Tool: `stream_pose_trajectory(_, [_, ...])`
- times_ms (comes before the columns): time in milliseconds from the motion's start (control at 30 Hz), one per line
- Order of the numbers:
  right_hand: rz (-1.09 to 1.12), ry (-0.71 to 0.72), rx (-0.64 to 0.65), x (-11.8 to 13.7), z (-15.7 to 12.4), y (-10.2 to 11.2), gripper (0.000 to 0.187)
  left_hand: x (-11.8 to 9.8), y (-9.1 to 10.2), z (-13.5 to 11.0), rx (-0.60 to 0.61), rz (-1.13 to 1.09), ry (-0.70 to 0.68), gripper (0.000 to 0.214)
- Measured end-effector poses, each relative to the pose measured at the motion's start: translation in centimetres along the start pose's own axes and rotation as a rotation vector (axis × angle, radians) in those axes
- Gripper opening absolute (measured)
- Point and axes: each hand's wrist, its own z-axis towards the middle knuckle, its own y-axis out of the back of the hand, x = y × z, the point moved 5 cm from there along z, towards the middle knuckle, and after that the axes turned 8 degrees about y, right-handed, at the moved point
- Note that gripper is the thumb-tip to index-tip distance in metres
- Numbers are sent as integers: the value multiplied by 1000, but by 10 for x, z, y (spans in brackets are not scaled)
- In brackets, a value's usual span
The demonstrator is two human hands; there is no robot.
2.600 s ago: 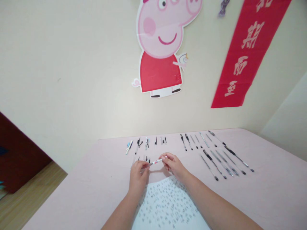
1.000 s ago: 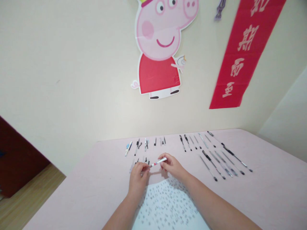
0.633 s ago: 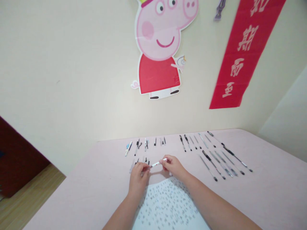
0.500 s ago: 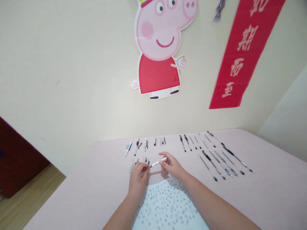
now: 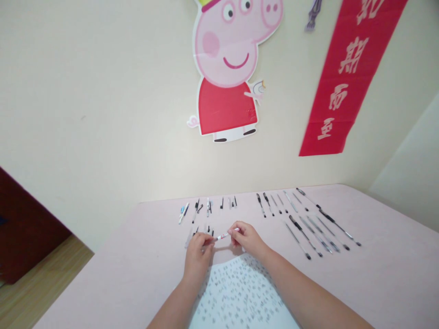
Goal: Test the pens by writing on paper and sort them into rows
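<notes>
The pen I hold is white with red marks. My paper, at the near edge of the pale pink table, is white, speckled all over with dark grey writing. Toward the right edge, the pens mix black and grey; near the far left corner, one cap is light blue. Beyond the far edge, the cream wall bears a pink pig in red and a red banner with whitish characters.

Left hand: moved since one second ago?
No. The left hand shows no visible shift either way against the written-on paper, sitting at the left end of its far edge.
</notes>
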Motion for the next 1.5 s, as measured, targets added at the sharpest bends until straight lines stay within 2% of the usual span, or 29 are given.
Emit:
stream_pose_trajectory(133, [-61, 12, -18, 0, 0, 3, 36, 0, -2, 0, 16, -4, -11, 11])
stream_pose_trajectory(233, [5, 49, -18, 4, -1, 4, 28, 4, -1, 0, -5, 9, 19, 12])
stream_pose_trajectory(300, [55, 68, -15, 7, -2, 4, 30, 8, -1, 1, -35, 13, 36, 13])
stream_pose_trajectory(433, [54, 108, 4, 10, -2, 3, 22, 11, 1, 1, -67, 10, 41, 12])
stream_pose_trajectory(767, [-85, 51, -90, 6, 1, 8, 37, 7, 0, 1, -29, 42, 44, 12])
stream_pose_trajectory(1000, [-25, 145, -51, 8, 0, 7, 28, 9, 0, 1, -39, 45, 57, 11])
stream_pose_trajectory(1167, [-24, 112, -58, 7, 1, 5, 28, 10, 0, 1, -48, 30, 59, 11])
stream_pose_trajectory(1500, [72, -40, -43, -1, 2, 6, 42, 8, 0, 1, -32, -1, 56, 11])
